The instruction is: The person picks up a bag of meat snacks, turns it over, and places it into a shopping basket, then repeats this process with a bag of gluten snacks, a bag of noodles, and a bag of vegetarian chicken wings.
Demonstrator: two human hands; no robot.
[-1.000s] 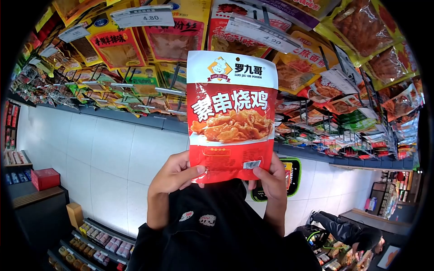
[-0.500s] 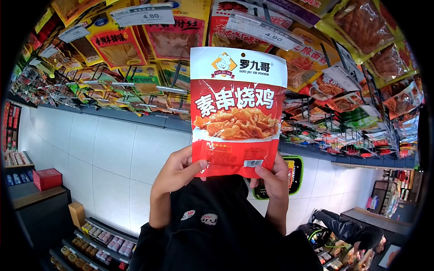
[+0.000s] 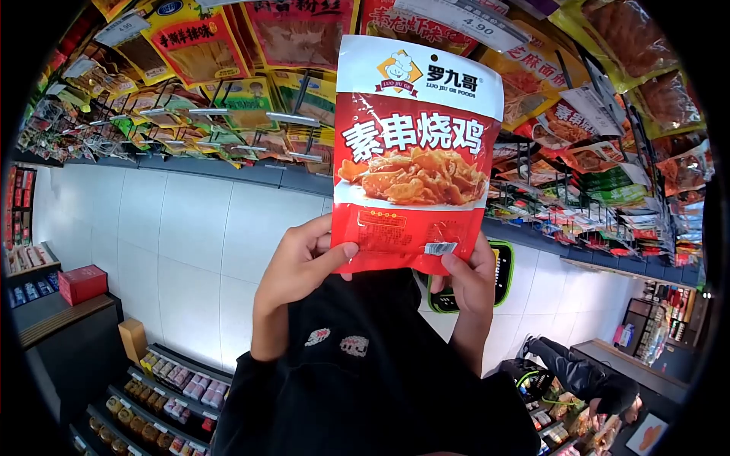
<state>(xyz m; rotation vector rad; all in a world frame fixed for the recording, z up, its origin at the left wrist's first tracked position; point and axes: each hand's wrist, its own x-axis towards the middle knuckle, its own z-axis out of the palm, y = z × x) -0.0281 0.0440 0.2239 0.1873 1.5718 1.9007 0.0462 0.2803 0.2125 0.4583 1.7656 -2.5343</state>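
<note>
A red and white snack bag (image 3: 414, 175) with a food picture and large white lettering is held up in front of me, its printed face toward the camera. My left hand (image 3: 304, 254) pinches its lower left corner, thumb on the front. At the lower right corner my right hand (image 3: 468, 273) grips it the same way, with the thumb beside the barcode. Both hands' other fingers are partly hidden behind the bag. The bag's top leans slightly to the right and overlaps the hanging packets behind it.
Hanging snack packets (image 3: 194, 49) fill the rack ahead, with price tags (image 3: 471, 23). A green-rimmed basket (image 3: 502, 273) is beyond my right hand. A red box (image 3: 84, 284) sits on a counter at left. Another person (image 3: 585, 376) bends near shelves at lower right.
Both hands have raised the bag a little and shifted it to the right. It now tilts slightly more clockwise. The grip is unchanged.
</note>
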